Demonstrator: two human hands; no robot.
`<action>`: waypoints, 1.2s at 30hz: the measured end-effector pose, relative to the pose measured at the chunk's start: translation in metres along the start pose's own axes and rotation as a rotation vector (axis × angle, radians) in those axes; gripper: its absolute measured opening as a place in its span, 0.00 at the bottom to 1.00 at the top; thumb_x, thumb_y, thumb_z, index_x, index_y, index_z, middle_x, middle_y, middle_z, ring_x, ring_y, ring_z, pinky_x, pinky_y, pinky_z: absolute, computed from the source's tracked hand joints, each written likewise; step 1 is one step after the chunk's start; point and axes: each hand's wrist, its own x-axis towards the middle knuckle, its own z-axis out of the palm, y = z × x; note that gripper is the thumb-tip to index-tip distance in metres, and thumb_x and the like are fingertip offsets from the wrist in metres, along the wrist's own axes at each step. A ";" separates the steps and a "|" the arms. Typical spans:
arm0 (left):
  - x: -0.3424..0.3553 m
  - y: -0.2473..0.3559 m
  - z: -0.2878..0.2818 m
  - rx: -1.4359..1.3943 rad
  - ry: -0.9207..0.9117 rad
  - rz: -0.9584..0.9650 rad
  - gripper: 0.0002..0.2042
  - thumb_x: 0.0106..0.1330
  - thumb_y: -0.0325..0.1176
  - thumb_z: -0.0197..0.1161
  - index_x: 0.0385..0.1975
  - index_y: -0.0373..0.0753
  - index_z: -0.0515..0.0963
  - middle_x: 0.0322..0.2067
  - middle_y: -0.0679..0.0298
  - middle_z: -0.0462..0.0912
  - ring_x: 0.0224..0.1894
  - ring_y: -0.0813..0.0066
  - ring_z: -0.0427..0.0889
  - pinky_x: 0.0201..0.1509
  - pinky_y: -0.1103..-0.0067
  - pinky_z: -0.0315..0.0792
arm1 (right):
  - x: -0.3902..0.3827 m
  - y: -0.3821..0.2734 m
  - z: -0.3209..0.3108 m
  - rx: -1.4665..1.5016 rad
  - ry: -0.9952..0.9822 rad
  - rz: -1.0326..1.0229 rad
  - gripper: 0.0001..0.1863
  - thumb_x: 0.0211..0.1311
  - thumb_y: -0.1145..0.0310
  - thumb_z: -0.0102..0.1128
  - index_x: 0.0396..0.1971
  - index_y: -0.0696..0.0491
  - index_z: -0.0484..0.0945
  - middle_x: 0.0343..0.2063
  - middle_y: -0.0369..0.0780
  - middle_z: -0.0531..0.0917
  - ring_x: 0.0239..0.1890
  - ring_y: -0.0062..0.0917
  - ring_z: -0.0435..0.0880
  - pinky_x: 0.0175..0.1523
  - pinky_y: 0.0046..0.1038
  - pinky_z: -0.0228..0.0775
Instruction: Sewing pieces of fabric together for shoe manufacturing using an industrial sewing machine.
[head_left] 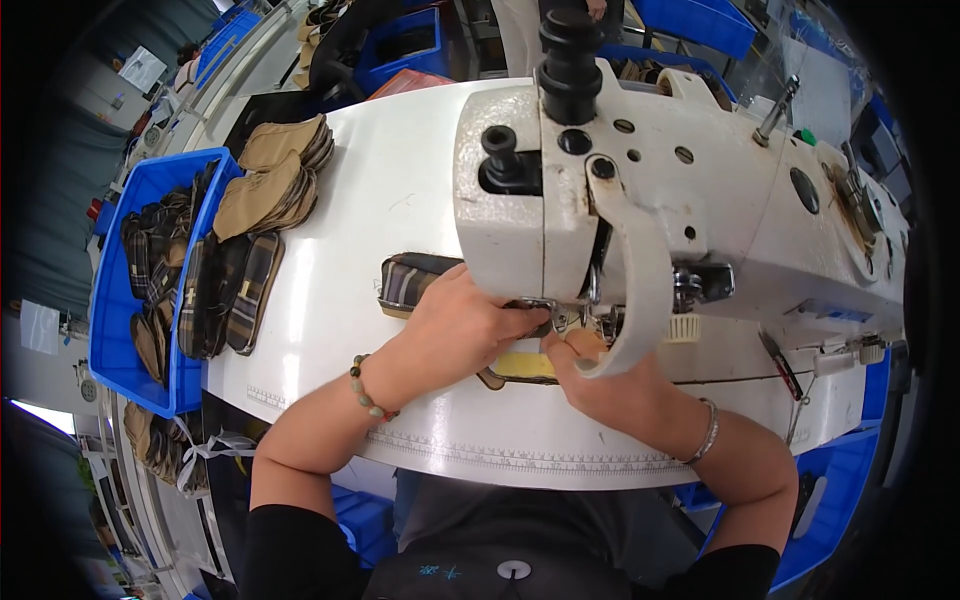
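My left hand point(455, 328) presses its closed fingers onto a plaid fabric shoe upper point(405, 284) with a tan lower edge, left of the needle area. My right hand point(622, 392) is curled close by, its thumb and fingers pinching the work just in front of the metal presser foot point(566, 316). The white sewing machine point(500, 235) stands over both hands, and its curved guard hides part of the right fingers. A yellow strip point(528, 366) shows below the fingertips. Where the plaid piece meets the needle is hidden.
Left on the white table point(370, 165) lie stacked tan sole-shaped pieces point(270, 180) and several plaid uppers point(245, 295). A blue bin point(180, 390) holds more uppers. Thread snips point(782, 366) lie at the right. A printed ruler point(480, 452) runs along the near edge.
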 end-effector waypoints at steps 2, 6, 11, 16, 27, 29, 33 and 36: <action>-0.003 -0.004 0.005 -0.009 -0.010 -0.017 0.12 0.48 0.29 0.68 0.35 0.45 0.87 0.37 0.69 0.84 0.45 0.66 0.81 0.49 0.72 0.75 | 0.001 0.001 -0.004 -0.045 0.105 0.017 0.10 0.57 0.72 0.59 0.39 0.50 0.84 0.20 0.37 0.81 0.21 0.32 0.82 0.24 0.34 0.73; -0.001 -0.008 0.009 0.017 0.081 0.097 0.11 0.49 0.30 0.69 0.33 0.46 0.88 0.37 0.72 0.84 0.43 0.69 0.82 0.45 0.75 0.77 | 0.007 0.013 0.011 0.082 0.220 0.120 0.13 0.58 0.72 0.60 0.43 0.49 0.85 0.22 0.37 0.82 0.21 0.31 0.83 0.24 0.33 0.73; 0.001 -0.012 0.006 0.091 0.196 0.169 0.07 0.51 0.29 0.69 0.30 0.46 0.88 0.37 0.74 0.85 0.42 0.71 0.84 0.41 0.77 0.79 | 0.009 0.021 0.015 -0.015 0.199 -0.042 0.13 0.55 0.74 0.62 0.41 0.51 0.84 0.24 0.38 0.83 0.21 0.33 0.83 0.25 0.33 0.73; 0.002 -0.011 -0.002 0.019 0.181 0.104 0.06 0.51 0.31 0.71 0.30 0.46 0.87 0.35 0.72 0.86 0.43 0.72 0.85 0.42 0.78 0.79 | 0.009 0.007 -0.025 -0.014 0.158 0.015 0.06 0.52 0.75 0.62 0.30 0.53 0.84 0.20 0.40 0.82 0.20 0.35 0.82 0.25 0.33 0.73; 0.003 -0.008 0.001 0.137 0.175 0.153 0.11 0.48 0.30 0.68 0.33 0.45 0.86 0.36 0.73 0.84 0.40 0.73 0.83 0.36 0.79 0.78 | 0.001 -0.004 -0.053 -0.391 0.045 0.159 0.02 0.43 0.74 0.64 0.20 0.55 0.80 0.17 0.40 0.80 0.21 0.37 0.82 0.25 0.37 0.72; 0.003 -0.007 0.000 0.110 0.199 0.146 0.10 0.49 0.29 0.68 0.33 0.45 0.86 0.35 0.72 0.84 0.39 0.72 0.83 0.36 0.79 0.78 | 0.000 -0.007 -0.043 -0.244 0.152 0.281 0.02 0.44 0.75 0.64 0.21 0.54 0.81 0.17 0.40 0.80 0.20 0.38 0.82 0.25 0.37 0.72; -0.001 -0.008 0.003 0.022 0.143 0.022 0.09 0.51 0.28 0.69 0.33 0.44 0.88 0.31 0.66 0.85 0.35 0.66 0.84 0.34 0.75 0.78 | -0.005 -0.003 -0.021 -0.052 0.136 0.263 0.03 0.46 0.74 0.65 0.22 0.55 0.82 0.16 0.40 0.79 0.18 0.39 0.80 0.25 0.37 0.72; -0.002 -0.009 0.004 -0.074 0.087 -0.089 0.09 0.52 0.29 0.70 0.33 0.45 0.88 0.30 0.63 0.85 0.33 0.63 0.84 0.34 0.72 0.78 | -0.005 -0.005 -0.008 -0.112 0.126 0.050 0.04 0.49 0.73 0.64 0.26 0.56 0.82 0.17 0.40 0.78 0.18 0.38 0.80 0.24 0.37 0.72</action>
